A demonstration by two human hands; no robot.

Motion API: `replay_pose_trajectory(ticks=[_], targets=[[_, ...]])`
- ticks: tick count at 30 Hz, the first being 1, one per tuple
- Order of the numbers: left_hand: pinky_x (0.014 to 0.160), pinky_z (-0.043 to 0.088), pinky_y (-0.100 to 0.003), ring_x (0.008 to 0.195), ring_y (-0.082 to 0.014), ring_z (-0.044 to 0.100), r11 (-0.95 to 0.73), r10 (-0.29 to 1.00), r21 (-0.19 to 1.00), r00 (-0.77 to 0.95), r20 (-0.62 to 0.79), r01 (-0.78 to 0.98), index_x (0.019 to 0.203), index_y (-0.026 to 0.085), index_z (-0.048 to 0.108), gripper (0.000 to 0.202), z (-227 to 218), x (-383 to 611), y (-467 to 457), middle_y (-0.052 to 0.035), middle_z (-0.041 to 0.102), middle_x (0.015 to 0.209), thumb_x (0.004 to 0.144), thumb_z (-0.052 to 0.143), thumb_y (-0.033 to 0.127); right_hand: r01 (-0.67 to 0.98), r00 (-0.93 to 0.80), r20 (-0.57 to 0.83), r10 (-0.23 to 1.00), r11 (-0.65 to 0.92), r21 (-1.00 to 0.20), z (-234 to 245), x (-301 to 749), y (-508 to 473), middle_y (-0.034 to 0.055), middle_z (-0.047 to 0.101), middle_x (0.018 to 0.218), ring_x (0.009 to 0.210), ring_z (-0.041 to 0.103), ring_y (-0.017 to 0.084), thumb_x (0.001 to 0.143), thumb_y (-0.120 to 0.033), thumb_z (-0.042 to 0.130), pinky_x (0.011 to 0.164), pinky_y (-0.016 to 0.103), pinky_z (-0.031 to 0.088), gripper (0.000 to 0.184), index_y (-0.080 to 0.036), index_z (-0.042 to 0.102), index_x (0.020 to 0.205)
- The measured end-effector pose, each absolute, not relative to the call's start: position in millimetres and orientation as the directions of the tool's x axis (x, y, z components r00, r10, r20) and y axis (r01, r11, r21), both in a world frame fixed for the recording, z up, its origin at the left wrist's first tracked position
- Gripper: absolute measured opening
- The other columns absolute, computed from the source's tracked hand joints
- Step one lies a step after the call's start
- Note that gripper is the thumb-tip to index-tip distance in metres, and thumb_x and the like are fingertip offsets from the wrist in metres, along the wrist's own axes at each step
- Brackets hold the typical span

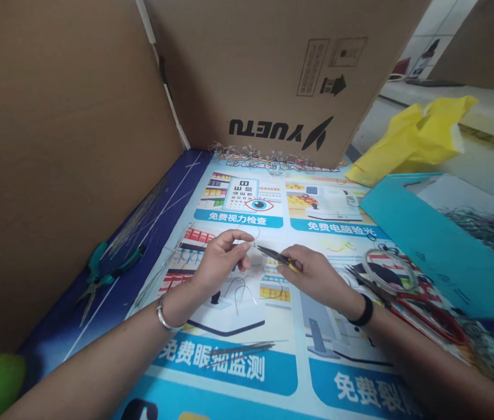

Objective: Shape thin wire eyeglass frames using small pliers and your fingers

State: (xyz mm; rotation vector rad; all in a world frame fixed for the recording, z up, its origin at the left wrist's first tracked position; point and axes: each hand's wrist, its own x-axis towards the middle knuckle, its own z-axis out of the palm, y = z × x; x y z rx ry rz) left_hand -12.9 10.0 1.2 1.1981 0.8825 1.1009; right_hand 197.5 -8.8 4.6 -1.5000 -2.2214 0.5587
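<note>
My left hand [219, 261] hovers over a printed poster [247, 326], its thumb and fingers pinched on a thin bent wire [253, 233]. My right hand [315, 275] is closed around small yellow-handled pliers [277, 255], whose dark tips point left and meet the wire right beside my left fingertips. A silver bangle is on my left wrist, a black band on my right. More curved wire pieces [240, 289] lie on the poster just below my hands.
Teal-handled pliers [100, 274] and a sheaf of straight wires [142, 216] lie at the left by a cardboard wall. A cardboard box [273, 76] stands behind. Red scissors [426, 312], a wire coil [389, 271], a teal folder [431, 245] and a yellow bag [417, 137] sit at right.
</note>
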Motion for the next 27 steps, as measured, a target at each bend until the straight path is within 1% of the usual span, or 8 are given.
replay_pose_trajectory(ticks=[5, 10, 13, 17, 20, 23, 27], targets=[[0.050, 0.043, -0.019, 0.047, -0.0076, 0.052, -0.001, 0.970, 0.994, 0.240, 0.028, -0.110, 0.097, 0.016, 0.057, 0.022, 1.7, -10.4, 6.2, 0.0038, 0.057, 0.050, 0.079, 0.060, 0.029, 0.816, -0.312, 0.114, 0.943, 0.327, -0.477, 6.6, 192.7, -12.9, 0.0014, 0.056, 0.076, 0.071, 0.051, 0.014, 0.083, -0.033, 0.048, 0.062, 0.025, 0.035, 0.015, -0.020, 0.055, 0.079], [0.051, 0.046, -0.019, 0.048, -0.0080, 0.053, -0.051, 0.974, 0.998, 0.222, 0.054, -0.021, 0.099, 0.016, 0.057, 0.023, 3.0, -7.8, 1.8, 0.0042, 0.056, 0.051, 0.080, 0.059, 0.030, 0.852, -0.298, 0.112, 0.948, 0.317, -0.416, 10.5, 188.6, -15.5, 0.0034, 0.059, 0.083, 0.079, 0.054, 0.015, 0.084, -0.031, 0.047, 0.068, 0.026, 0.038, 0.015, -0.020, 0.057, 0.083], [0.052, 0.047, -0.020, 0.050, -0.0085, 0.056, -0.078, 0.972, 0.997, 0.222, 0.075, 0.004, 0.099, 0.017, 0.058, 0.023, 4.4, -5.8, -0.7, 0.0038, 0.057, 0.055, 0.080, 0.059, 0.030, 0.873, -0.296, 0.092, 0.951, 0.308, -0.378, 13.5, 185.9, -17.5, 0.0046, 0.060, 0.084, 0.082, 0.055, 0.016, 0.084, -0.030, 0.046, 0.071, 0.026, 0.039, 0.016, -0.020, 0.058, 0.083], [0.051, 0.047, -0.021, 0.051, -0.0082, 0.057, -0.107, 0.974, 0.994, 0.202, 0.104, 0.001, 0.096, 0.017, 0.059, 0.021, 4.9, -3.4, -2.5, 0.0026, 0.059, 0.063, 0.079, 0.060, 0.030, 0.867, -0.306, 0.066, 0.950, 0.307, -0.393, 15.5, 186.1, -18.0, 0.0046, 0.060, 0.083, 0.080, 0.056, 0.016, 0.084, -0.030, 0.047, 0.070, 0.026, 0.040, 0.015, -0.020, 0.058, 0.082], [0.052, 0.046, -0.021, 0.052, -0.0082, 0.058, -0.108, 0.982, 0.994, 0.153, 0.110, -0.022, 0.096, 0.017, 0.059, 0.021, 6.2, -2.7, -2.8, 0.0015, 0.061, 0.068, 0.079, 0.060, 0.030, 0.858, -0.300, 0.093, 0.949, 0.311, -0.408, 13.9, 188.9, -16.8, 0.0039, 0.060, 0.082, 0.078, 0.055, 0.015, 0.083, -0.030, 0.047, 0.069, 0.026, 0.039, 0.015, -0.020, 0.058, 0.082], [0.053, 0.046, -0.021, 0.052, -0.0082, 0.057, -0.085, 0.990, 0.996, 0.110, 0.086, -0.016, 0.095, 0.017, 0.058, 0.021, 9.2, -2.2, -3.2, 0.0010, 0.062, 0.068, 0.078, 0.060, 0.029, 0.851, -0.291, 0.119, 0.949, 0.314, -0.420, 12.1, 190.1, -16.0, 0.0032, 0.059, 0.081, 0.079, 0.055, 0.015, 0.084, -0.030, 0.046, 0.069, 0.026, 0.039, 0.015, -0.020, 0.057, 0.083], [0.053, 0.047, -0.021, 0.052, -0.0087, 0.058, -0.091, 0.990, 0.996, 0.109, 0.091, 0.002, 0.096, 0.016, 0.057, 0.021, 10.4, -1.1, -4.0, 0.0014, 0.060, 0.066, 0.079, 0.059, 0.028, 0.864, -0.274, 0.106, 0.956, 0.293, -0.410, 13.0, 187.1, -16.9, 0.0037, 0.060, 0.084, 0.081, 0.055, 0.016, 0.084, -0.030, 0.047, 0.070, 0.026, 0.039, 0.015, -0.020, 0.058, 0.085]])
